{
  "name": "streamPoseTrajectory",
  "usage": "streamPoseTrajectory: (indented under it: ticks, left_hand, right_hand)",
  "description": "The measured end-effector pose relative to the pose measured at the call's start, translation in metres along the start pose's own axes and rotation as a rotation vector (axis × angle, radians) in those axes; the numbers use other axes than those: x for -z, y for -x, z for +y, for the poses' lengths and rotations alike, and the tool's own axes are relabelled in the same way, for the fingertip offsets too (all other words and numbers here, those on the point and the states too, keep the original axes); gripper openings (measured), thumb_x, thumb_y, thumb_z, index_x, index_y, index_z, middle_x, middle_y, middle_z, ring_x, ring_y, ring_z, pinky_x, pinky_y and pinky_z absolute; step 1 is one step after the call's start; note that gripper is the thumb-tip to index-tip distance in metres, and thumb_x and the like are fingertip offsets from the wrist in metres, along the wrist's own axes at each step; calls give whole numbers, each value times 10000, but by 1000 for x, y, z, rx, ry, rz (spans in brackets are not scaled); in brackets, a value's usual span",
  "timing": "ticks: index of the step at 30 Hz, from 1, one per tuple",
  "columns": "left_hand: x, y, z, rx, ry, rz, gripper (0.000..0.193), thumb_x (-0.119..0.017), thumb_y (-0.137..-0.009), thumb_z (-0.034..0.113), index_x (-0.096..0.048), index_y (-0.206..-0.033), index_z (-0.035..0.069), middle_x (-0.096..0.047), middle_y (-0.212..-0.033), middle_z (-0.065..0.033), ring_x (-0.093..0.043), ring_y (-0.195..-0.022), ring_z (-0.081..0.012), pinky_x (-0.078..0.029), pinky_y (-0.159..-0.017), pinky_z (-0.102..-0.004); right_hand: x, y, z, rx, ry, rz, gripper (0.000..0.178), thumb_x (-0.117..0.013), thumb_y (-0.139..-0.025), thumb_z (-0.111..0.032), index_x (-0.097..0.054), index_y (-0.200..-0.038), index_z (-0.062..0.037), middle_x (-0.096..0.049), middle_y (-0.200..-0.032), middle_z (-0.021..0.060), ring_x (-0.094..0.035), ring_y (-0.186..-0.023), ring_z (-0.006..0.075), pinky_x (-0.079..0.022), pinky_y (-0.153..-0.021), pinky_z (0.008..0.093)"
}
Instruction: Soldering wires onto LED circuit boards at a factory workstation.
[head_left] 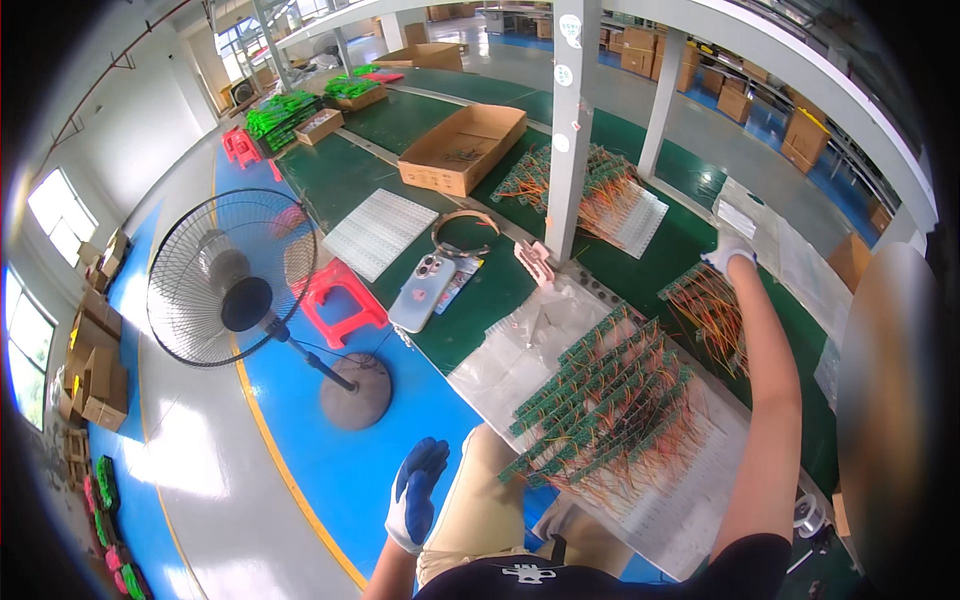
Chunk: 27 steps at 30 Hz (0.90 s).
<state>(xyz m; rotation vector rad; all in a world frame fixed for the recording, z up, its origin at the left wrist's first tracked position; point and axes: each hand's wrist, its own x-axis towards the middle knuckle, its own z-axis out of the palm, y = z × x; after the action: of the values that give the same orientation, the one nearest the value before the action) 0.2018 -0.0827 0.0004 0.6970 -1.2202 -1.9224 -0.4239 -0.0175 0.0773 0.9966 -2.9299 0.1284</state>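
Observation:
My left hand [415, 495], in a white glove with a blue palm, hangs left of the worktable over my lap. Its fingers are stretched out and nothing is in it. My right arm reaches far across the table, and my right hand [732, 252], gloved alike, is beside a white sheet-like packet [738, 218]. The fingers there are too small and hidden to read. Just below that hand lies a bunch of green circuit boards with orange wires [705, 310]. Closer to me, rows of similar wired circuit boards [600, 395] rest on a white perforated panel [690, 490].
A grey shelf post [565, 130] rises from the table. Around it are a phone [425, 292], a pink clamp-like object [535, 262], an open cardboard box [455, 165], a white panel [380, 232] and more wired boards [590, 185]. At left stand a fan [235, 280] and a red stool [342, 308].

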Motion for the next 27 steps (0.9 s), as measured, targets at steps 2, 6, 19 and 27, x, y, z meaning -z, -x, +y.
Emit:
streamPoseTrajectory:
  ticks: [2, 6, 19, 27]
  left_hand:
    - [2, 0, 2, -26, 17, 36, 579, -479, -928, 383, -350, -1345, 2, -463, -1310, -186, -443, -1225, -292, -312, -1047, -409]
    - [2, -20, 1, -111, -12, 61, 576, -481, -930, 397, -372, -1323, -9, -473, -1302, -182, -449, -1222, -292, -314, -1049, -416]
    - [27, -31, -1, -276, 440, 372, 387, -404, -958, 384, -516, -1003, 16, -591, -873, -127, -568, -793, -209, -482, -699, -330]
    - [94, -11, 12, -361, 287, 610, 269, -420, -956, 287, -549, -938, 51, -564, -784, -47, -546, -700, -147, -454, -637, -253]
  right_hand:
    - [31, 46, -73, 122, 144, 105, 449, -633, -805, -371, -577, -1103, -40, -618, -1052, 179, -606, -945, 324, -487, -819, 394]
    - [42, 162, -197, 521, -1088, -675, 421, -501, -914, -315, -510, -1265, -82, -566, -1209, 83, -563, -1058, 206, -456, -902, 338]
    - [-71, 382, -373, 788, -1861, -1215, 408, -404, -982, -201, -383, -1326, 17, -460, -1305, 88, -426, -1197, 112, -292, -1053, 250]
    - [-61, 425, -390, 554, -2018, -1180, 430, -313, -991, -168, -283, -1382, 10, -373, -1387, 96, -365, -1270, 191, -268, -1089, 306]
